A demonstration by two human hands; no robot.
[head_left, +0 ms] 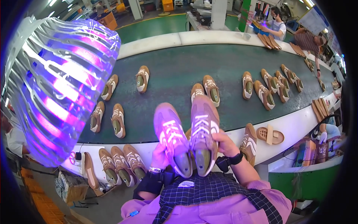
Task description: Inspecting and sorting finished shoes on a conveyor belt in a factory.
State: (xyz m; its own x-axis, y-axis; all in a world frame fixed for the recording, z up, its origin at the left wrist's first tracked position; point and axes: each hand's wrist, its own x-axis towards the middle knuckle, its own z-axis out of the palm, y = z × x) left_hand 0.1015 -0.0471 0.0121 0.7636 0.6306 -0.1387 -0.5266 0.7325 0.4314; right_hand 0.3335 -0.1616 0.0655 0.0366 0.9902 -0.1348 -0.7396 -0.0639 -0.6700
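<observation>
A brown sneaker (167, 127) with white laces and white side stripes is gripped at its outer side by my left hand (159, 156). My right hand (225, 143) is closed around the side of a matching sneaker (203, 127). Both are raised side by side in front of my chest, toes pointing away, with olive shoe lasts (202, 160) inside. Purple light tints them, the left one most. Partly hidden behind the right-hand shoe, another sneaker (197, 90) stands on the dark green conveyor belt (171, 74), next to a further one (211, 89).
A caged lamp (63, 86) glowing purple fills the upper left. Several more sneakers (264, 94) stand along the belt. On the white near ledge (294, 128) are several shoes and a sole (276, 136). Across the belt at right, a person (311, 43) reaches toward it.
</observation>
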